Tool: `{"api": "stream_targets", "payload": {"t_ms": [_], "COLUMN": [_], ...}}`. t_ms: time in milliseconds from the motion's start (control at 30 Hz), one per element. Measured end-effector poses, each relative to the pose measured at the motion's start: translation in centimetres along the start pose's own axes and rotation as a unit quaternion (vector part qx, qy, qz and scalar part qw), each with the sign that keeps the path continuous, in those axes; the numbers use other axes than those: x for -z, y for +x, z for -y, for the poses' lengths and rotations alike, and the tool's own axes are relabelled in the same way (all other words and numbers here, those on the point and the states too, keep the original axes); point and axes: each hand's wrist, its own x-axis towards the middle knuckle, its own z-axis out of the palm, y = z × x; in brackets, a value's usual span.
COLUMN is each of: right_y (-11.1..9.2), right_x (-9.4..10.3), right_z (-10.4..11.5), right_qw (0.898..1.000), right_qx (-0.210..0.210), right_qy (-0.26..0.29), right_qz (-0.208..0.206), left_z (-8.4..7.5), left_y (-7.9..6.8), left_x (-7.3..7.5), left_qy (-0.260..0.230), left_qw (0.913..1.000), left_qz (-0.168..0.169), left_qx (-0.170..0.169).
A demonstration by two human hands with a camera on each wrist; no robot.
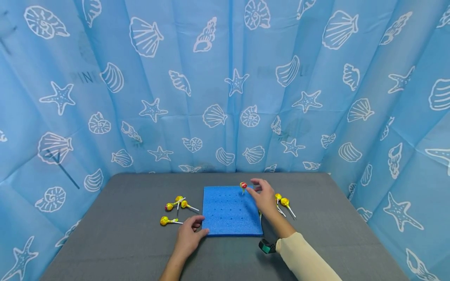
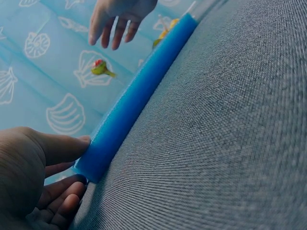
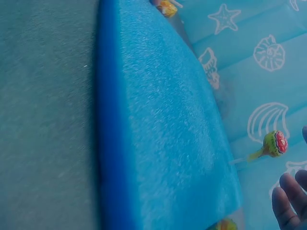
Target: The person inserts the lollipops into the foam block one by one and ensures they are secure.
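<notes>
A blue foam board (image 1: 232,218) with rows of small holes lies on the table. One lollipop (image 1: 243,185) with a red-topped wrapper stands upright by its stick in the board's far right part. My right hand (image 1: 263,197) hovers just right of it, fingers spread and holding nothing; a gap shows between fingers and candy in the right wrist view. With thumb and curled fingers, my left hand (image 1: 190,236) holds the board's front left corner. In the left wrist view its thumb (image 2: 67,147) touches the board's edge.
Left of the board lie several yellow-wrapped lollipops (image 1: 164,221) on the grey table (image 1: 133,249). More lollipops (image 1: 285,202) lie to the right, partly behind the right hand. A blue shell-patterned curtain (image 1: 225,132) hangs behind the table. A dark band (image 1: 267,246) is at the right wrist.
</notes>
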Motion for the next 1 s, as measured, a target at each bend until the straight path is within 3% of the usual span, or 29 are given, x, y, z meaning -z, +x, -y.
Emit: {"api": "stream_targets", "payload": {"t_ms": [367, 767, 1000], "right_y": [-2.0, -3.5, -3.9], "right_x": [1.1, 1.8, 2.1], "right_z": [-1.3, -2.8, -3.3], "right_qw": [0.999, 0.999, 0.998], "right_qx": [-0.017, -0.01, -0.015], "right_qy": [-0.036, -0.045, -0.056], "right_qz": [0.002, -0.002, 0.015], "left_z": [-0.1, 0.2, 0.1], "left_y": [0.1, 0.0, 0.0], "left_x": [0.0, -0.1, -0.1], "left_qy": [-0.005, 0.002, 0.007], "left_qw": [1.0, 1.0, 1.0], "left_qz": [0.001, -0.004, -0.004], "left_qx": [0.0, -0.003, 0.002]}}
